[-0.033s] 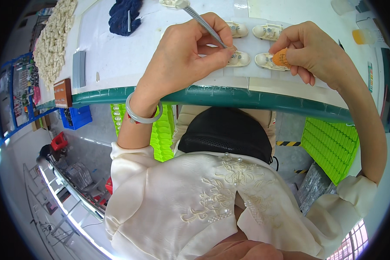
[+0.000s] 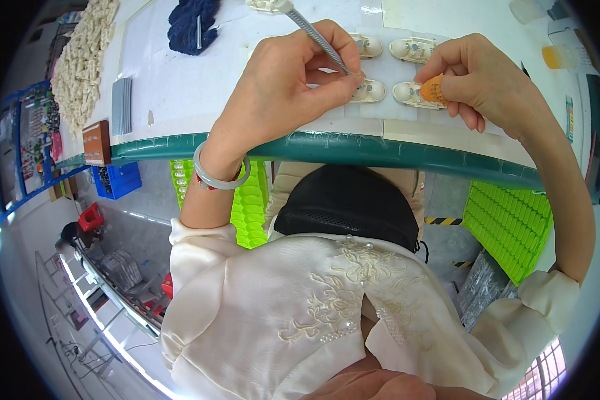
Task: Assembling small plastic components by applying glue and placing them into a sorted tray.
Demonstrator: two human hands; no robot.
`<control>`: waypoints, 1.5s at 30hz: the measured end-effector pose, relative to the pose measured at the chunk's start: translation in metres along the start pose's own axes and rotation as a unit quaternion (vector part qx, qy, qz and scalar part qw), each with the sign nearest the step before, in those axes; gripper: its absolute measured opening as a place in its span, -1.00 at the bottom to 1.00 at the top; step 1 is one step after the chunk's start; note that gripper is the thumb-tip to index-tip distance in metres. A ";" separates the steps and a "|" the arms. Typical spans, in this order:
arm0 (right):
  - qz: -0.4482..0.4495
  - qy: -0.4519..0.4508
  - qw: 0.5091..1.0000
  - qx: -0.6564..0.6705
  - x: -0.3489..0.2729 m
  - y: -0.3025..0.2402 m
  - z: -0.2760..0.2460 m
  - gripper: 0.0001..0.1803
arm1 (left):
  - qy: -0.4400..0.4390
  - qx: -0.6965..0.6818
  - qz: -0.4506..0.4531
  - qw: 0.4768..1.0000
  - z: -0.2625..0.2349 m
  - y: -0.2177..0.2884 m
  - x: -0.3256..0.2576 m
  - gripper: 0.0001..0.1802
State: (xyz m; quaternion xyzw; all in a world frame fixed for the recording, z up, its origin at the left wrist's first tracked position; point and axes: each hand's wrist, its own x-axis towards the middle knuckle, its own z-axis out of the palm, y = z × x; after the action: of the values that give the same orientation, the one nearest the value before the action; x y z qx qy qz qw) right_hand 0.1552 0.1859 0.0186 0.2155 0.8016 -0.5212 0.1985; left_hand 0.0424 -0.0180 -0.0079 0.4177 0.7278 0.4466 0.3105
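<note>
hands (image 2: 283, 87): 2 | cream parts (image 2: 413, 49) between them: 4 | orange piece (image 2: 433, 90): 1

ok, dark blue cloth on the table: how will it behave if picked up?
Probably floppy: the dark blue cloth lies crumpled. Likely not slippery, given its fuzzy-looking surface. The slim grey rod on top might slide off, since nothing visibly fastens it.
</note>
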 end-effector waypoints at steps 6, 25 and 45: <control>-0.004 0.003 1.000 -0.008 -0.003 0.000 0.001 -0.70 | 0.037 0.050 0.025 0.998 0.003 0.004 -0.002 -0.89; -0.072 -0.011 0.997 0.027 0.011 -0.017 0.040 -0.79 | 0.046 0.120 0.029 0.991 0.009 0.004 -0.001 -0.88; -0.043 -0.029 0.998 0.023 0.014 -0.025 0.040 -0.79 | 0.109 0.068 0.050 0.990 0.001 -0.005 -0.014 -0.91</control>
State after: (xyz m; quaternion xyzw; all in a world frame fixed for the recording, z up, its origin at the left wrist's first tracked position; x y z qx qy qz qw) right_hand 0.1334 0.1422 0.0146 0.1701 0.7920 -0.5534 0.1938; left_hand 0.0478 -0.0311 -0.0122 0.4225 0.7640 0.4542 0.1776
